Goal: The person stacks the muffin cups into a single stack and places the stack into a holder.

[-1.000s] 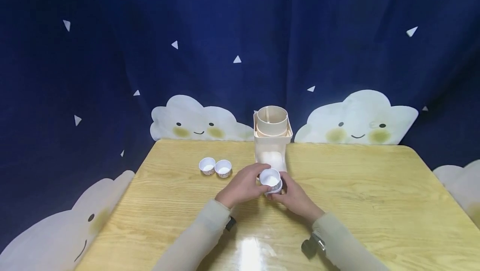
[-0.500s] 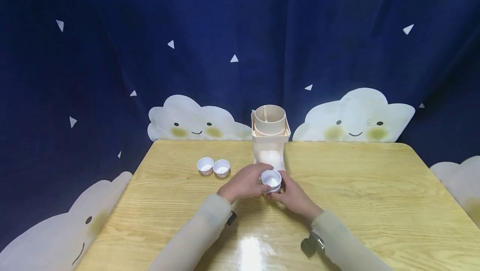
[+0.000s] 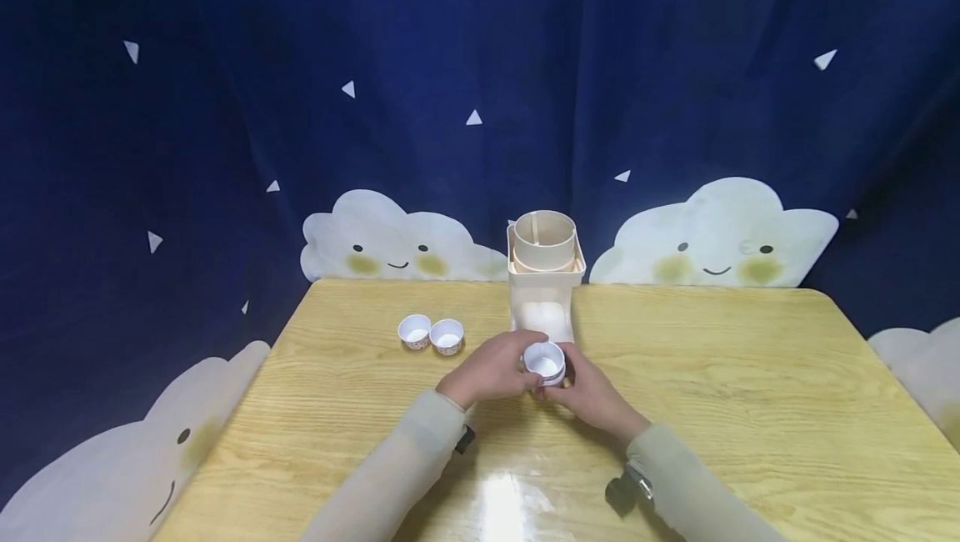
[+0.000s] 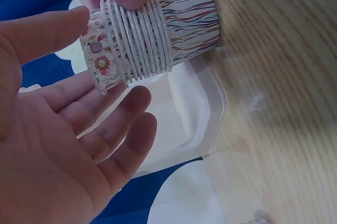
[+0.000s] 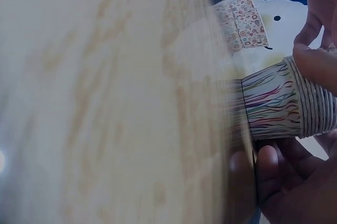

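Observation:
Both hands meet over a stack of white paper cups (image 4: 138,45) near the middle of the table. Its bottom cup has wavy coloured lines; the topmost cup (image 4: 100,58) has a flower print. My left hand (image 3: 495,368) pinches the top cup at its side between thumb and fingers. Lower down, my right hand (image 3: 592,396) grips the stack, its thumb across the rims. Seen from above, the cup's open mouth (image 3: 543,360) faces up. Two more paper cups stand upright to the left, a left one (image 3: 414,332) and a right one (image 3: 447,337), side by side.
Just behind the hands stands a beige plastic holder (image 3: 542,292) with a square rim and a round tube (image 3: 545,242) in its top. The wooden table (image 3: 735,375) ends at a dark blue curtain (image 3: 450,42) with cloud shapes.
The top cup has gone down into the stack, where it stood higher and offset a second ago. The left hand has shifted slightly right with it; the right hand stays nearly still.

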`<control>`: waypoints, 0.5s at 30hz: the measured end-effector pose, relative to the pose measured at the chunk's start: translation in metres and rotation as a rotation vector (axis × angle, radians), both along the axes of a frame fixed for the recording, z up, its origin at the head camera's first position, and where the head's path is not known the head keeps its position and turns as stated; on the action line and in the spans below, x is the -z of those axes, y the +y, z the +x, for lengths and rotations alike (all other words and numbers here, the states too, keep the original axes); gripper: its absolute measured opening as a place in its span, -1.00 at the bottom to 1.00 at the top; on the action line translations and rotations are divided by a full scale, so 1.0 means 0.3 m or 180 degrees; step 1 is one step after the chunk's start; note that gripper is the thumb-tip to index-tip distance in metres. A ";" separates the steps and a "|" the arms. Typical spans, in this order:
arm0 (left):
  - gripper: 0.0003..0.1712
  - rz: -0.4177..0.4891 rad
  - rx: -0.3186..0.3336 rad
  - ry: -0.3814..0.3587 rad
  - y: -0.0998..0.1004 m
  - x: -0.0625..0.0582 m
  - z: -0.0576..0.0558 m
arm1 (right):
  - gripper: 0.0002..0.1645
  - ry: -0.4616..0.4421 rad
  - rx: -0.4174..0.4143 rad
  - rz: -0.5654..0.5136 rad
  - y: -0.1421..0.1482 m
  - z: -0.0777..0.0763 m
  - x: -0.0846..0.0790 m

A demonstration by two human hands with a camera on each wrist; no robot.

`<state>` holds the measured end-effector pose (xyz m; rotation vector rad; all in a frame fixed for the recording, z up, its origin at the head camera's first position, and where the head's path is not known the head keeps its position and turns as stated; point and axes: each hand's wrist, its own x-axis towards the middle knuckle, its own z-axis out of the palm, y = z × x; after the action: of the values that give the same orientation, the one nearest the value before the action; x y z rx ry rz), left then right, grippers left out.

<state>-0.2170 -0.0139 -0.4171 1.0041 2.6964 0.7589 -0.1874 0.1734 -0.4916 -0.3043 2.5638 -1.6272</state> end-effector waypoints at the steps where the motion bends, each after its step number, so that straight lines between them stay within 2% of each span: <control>1: -0.36 -0.0006 -0.0007 -0.0014 0.000 0.001 0.000 | -0.20 0.0005 -0.0008 0.0011 0.001 0.001 0.000; 9: -0.32 -0.0042 -0.0037 -0.0036 0.004 0.006 0.000 | -0.25 0.0040 -0.0012 0.0022 0.005 -0.002 -0.005; 15: -0.31 -0.0009 -0.0133 -0.0108 -0.010 -0.004 0.010 | -0.25 0.0047 -0.0026 0.0117 0.003 -0.003 -0.010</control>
<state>-0.2139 -0.0167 -0.4158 0.9286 2.6966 0.7725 -0.1884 0.1744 -0.4886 -0.3247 2.5965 -1.5790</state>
